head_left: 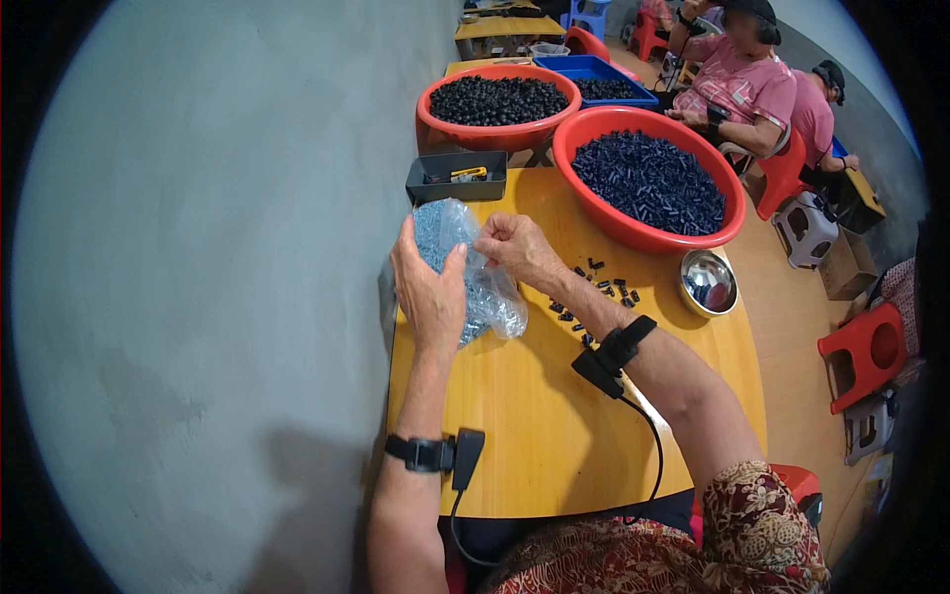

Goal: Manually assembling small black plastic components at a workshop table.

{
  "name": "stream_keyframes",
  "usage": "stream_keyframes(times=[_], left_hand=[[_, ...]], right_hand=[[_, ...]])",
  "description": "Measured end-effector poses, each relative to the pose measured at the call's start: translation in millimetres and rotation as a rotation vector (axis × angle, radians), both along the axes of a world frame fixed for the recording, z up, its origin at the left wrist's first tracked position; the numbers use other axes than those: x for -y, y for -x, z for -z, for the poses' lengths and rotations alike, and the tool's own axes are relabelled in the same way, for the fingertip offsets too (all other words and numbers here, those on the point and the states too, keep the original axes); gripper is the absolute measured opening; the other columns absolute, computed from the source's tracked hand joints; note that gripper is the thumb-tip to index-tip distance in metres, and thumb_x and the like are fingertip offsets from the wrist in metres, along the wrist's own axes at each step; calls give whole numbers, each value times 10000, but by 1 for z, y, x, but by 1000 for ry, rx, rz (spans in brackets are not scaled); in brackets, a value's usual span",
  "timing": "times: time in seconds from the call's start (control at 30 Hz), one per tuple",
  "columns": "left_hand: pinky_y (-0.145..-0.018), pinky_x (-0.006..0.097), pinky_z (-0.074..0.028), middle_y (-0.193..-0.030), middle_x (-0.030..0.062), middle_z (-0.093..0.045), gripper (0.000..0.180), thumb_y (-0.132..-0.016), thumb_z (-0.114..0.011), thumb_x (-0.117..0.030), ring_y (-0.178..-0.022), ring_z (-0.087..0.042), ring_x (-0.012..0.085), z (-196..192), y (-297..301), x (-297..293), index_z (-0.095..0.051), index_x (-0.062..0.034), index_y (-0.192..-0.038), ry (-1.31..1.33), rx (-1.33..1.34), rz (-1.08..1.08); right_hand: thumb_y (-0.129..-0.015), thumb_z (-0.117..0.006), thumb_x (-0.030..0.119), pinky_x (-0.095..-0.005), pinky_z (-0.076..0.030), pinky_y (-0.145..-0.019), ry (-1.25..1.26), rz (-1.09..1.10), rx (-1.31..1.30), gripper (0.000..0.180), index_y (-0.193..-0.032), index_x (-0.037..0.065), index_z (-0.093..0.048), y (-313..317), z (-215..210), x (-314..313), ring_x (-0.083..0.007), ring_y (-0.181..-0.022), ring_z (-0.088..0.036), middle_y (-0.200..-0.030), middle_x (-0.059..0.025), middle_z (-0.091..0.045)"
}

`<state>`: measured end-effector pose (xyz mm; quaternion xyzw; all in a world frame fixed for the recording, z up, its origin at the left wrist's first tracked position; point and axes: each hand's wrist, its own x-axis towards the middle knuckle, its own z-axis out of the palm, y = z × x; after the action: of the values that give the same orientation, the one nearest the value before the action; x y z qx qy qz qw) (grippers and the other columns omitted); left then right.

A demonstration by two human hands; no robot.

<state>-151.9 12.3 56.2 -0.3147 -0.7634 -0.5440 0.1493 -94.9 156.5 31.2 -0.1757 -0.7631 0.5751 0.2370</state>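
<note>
bag on table, basin behind (bowl right)

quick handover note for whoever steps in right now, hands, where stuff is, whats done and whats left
Left hand: grip on the side of the clear plastic bag of small blue-grey pieces.
Right hand: pinching the bag's top edge.
Bag rests at the wooden table's far left corner. A few small dark parts lie loose beside it, near the steel bowl. The red basin of dark parts sits behind.
Done: bag in hand, a few parts laid out.
Left: the bag looks full; whether it is open cannot be told.
</note>
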Motion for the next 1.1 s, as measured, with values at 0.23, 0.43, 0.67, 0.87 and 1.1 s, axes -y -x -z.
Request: stream_keyframes(times=[0.23,0.43,0.67,0.87,1.1], left_hand=[[-858,431,-479,-981,168,-685,286,-898,-607,-226,-962,-644,329,7,28,6,-617,4,-1069,30,276,77],[-1122,498,-245,-1467,342,-270,727,-943,-529,-365,-1373,-286,446,51,-39,86,-247,79,-1446,629,90,-31],[-1161,509,-142,-1502,339,-207,783,-946,-516,-396,-1420,-183,437,70,-76,108,-206,119,-1447,848,-75,87],[-1151,513,-163,-1510,323,-206,641,-937,-547,-207,-1418,-193,437,63,-108,113,-278,105,-1428,801,-90,243],[-952,408,-493,-1207,238,-606,332,-807,-576,46,-1158,-573,372,62,-107,127,-631,35,-1134,579,-327,336]], right_hand=[[-882,-676,139,-225,-496,-589,67,-66,7,159,-814,20,-597,-5,3,-5,-76,-635,-569,-701,-1,-597],[-873,-677,144,-216,-469,-564,61,-12,30,150,-813,29,-601,-7,2,-17,-66,-623,-557,-717,9,-597],[-866,-675,163,-214,-447,-540,20,14,25,154,-804,42,-602,-1,3,-7,-67,-607,-546,-685,2,-590],[-832,-645,178,-282,-469,-542,62,51,-1,176,-818,4,-624,-8,18,-13,-126,-578,-576,-652,-51,-618],[-841,-643,282,-311,-502,-607,48,125,-19,290,-899,-3,-655,-26,13,-9,-162,-657,-617,-726,-90,-651]])
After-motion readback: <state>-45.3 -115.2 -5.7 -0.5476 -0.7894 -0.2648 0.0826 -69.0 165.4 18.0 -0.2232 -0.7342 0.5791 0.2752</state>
